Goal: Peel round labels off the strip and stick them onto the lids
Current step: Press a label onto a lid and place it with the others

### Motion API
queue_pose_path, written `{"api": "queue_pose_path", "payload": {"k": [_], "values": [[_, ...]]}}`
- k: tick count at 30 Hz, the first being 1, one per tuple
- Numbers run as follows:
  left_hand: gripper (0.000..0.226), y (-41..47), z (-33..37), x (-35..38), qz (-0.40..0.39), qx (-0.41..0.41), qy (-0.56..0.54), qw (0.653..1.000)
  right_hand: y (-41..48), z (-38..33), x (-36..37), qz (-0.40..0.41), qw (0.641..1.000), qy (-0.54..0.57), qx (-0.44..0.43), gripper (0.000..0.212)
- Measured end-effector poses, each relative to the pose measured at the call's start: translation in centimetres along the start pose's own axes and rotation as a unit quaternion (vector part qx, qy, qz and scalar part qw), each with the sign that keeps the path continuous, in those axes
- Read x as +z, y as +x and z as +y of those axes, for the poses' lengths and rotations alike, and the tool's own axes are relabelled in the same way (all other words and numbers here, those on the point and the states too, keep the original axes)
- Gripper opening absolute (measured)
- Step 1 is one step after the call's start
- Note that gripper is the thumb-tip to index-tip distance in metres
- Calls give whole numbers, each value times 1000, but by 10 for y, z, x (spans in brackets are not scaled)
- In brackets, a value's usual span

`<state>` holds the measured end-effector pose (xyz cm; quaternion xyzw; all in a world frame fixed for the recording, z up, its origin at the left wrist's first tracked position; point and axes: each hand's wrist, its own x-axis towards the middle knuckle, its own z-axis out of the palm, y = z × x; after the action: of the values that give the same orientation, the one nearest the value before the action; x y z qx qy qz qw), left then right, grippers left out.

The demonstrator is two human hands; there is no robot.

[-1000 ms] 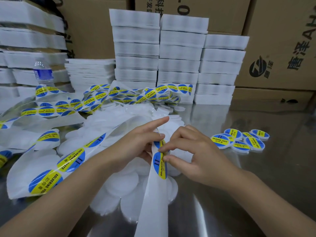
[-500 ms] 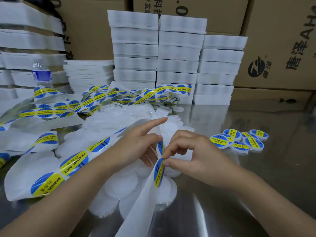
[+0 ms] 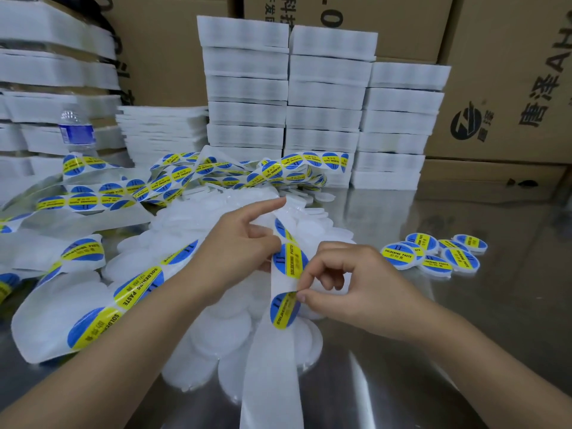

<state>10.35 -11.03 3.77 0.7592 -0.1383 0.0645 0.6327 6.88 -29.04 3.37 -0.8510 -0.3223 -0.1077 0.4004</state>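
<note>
In the head view, the left hand (image 3: 235,252) grips the strip (image 3: 272,366) where it bends, with the index finger stretched toward 1 o'clock. The right hand (image 3: 349,289) pinches the upper right edge of a round label (image 3: 283,308); a 2nd label sits just above it. The bare strip runs down to 6 o'clock over the pile of plain lids (image 3: 216,335). The labelled lids (image 3: 433,255) lie at 3 o'clock, well apart from the hands. Open table (image 3: 464,351) spreads toward 4 and 5 o'clock. White stacks (image 3: 325,103) close off 12 o'clock.
</note>
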Motion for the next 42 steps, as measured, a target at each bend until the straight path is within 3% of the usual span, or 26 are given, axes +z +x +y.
{"api": "queue_pose_path", "payload": {"k": [4,6,8,12,14,16,18,20,22,24,27,32,36,40,42], "values": [[40,8,2,-2,122,-40,-55,990,-1,1,-5,8,1000,8,-2,22],[27,12,4,-6,165,-80,-120,976,0,1,-8,10,1000,10,2,16],[15,15,2,-10,203,-99,-120,967,0,2,-11,19,999,30,2,9],[26,17,-7,-15,251,-60,-76,963,7,9,-18,100,982,149,53,17],[40,15,-7,-15,242,-37,-76,967,13,19,-25,166,969,140,121,20],[48,13,-5,-14,223,-27,-67,972,16,29,-32,182,962,78,188,12],[48,12,-4,-12,205,-42,-63,976,15,37,-38,122,961,0,250,34],[44,10,-3,-10,192,-58,-61,978,10,40,-42,12,952,-67,299,70],[38,10,-2,-8,197,-60,-81,975,6,40,-38,-87,940,-122,306,99],[35,9,0,-8,203,-63,-112,971,4,42,-30,-138,934,-162,286,109],[30,11,0,-11,196,-67,-107,972,4,43,-23,-125,936,-203,258,104],[27,4,0,-7,111,-42,-83,989,6,43,-33,-77,939,-183,279,97],[28,0,0,-2,42,-19,-61,997,9,41,-40,20,954,-73,290,87],[27,-5,-2,4,-29,-10,-5,1000,13,31,-30,74,971,81,211,85],[29,-6,-3,5,-51,-9,5,999,15,28,-25,91,965,141,200,72]]}}
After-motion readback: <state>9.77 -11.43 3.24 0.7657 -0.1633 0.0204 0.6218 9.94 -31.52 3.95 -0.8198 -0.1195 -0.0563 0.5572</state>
